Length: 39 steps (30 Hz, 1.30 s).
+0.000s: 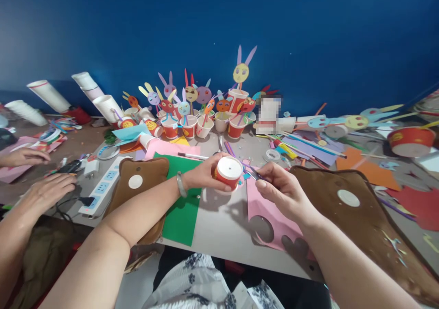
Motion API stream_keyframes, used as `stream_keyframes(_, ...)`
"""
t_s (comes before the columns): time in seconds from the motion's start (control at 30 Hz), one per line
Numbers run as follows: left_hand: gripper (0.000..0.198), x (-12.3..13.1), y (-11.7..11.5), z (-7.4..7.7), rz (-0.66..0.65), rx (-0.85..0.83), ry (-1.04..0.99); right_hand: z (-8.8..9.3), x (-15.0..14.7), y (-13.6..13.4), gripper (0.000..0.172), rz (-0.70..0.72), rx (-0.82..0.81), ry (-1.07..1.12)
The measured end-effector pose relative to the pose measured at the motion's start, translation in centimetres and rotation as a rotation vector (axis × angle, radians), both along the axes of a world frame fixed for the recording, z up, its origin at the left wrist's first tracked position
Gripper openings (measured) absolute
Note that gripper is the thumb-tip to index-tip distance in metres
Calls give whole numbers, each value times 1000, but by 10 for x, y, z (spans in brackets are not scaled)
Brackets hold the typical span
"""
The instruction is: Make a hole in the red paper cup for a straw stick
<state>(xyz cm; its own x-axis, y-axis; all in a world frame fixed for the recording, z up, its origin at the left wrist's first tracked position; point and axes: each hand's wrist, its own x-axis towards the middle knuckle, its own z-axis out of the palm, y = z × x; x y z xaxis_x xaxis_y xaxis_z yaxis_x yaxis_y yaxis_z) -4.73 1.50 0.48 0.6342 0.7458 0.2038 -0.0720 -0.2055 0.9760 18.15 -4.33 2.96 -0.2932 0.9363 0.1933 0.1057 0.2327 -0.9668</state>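
Note:
Over the middle of the table, my left hand (207, 174) is wrapped around a red and white paper cup (227, 179). The cup is turned bottom up, with a small dark hole in the centre of its white base. Just right of it, my right hand (283, 188) is closed on scissors (254, 173), whose metal tips point at the cup and stay apart from it. My fingers hide most of the handles. Beneath the right hand lies a pink paper sheet (255, 204) with round cut-outs. A green sheet (181, 199) lies under my left forearm.
Several paper cups with rabbit-faced figures (188, 127) stand along the blue wall. Brown cushioned pads (137, 204) flank the work area. A power strip (106, 185) lies at left, near another person's hands (51, 192). Markers and coloured paper (360, 167) cover the right side.

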Motion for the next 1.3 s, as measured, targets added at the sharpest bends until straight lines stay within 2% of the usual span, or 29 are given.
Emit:
stream_keyframes(0.07,70,4,1,-7,200,195,16,2,-4,1,32,-76,62,-75)
stream_keyframes(0.17,62,7,1,-13,333,420,108,1,-9,2,31,-93,127,-153)
stream_keyframes(0.3,56,5,0,-14,513,691,196,-5,-15,0,28,-115,186,-250)
stream_keyframes(0.4,57,3,-1,-14,589,807,217,-12,-19,-2,25,-117,201,-328)
stream_keyframes(0.53,58,2,-3,-16,622,848,325,-21,-21,-2,24,-127,199,-356)
stream_keyframes(0.67,56,2,-3,-20,571,925,297,-25,-22,-2,20,-121,202,-398)
stream_keyframes(0.9,62,2,-1,-27,558,1012,286,-20,-21,-4,18,-124,183,-436)
stream_keyframes(1.1,57,3,-1,-25,520,1069,345,-21,-20,-2,17,-142,192,-443)
stream_keyframes(1.3,63,4,-3,-23,478,1105,429,-22,-20,-1,19,-153,212,-436)
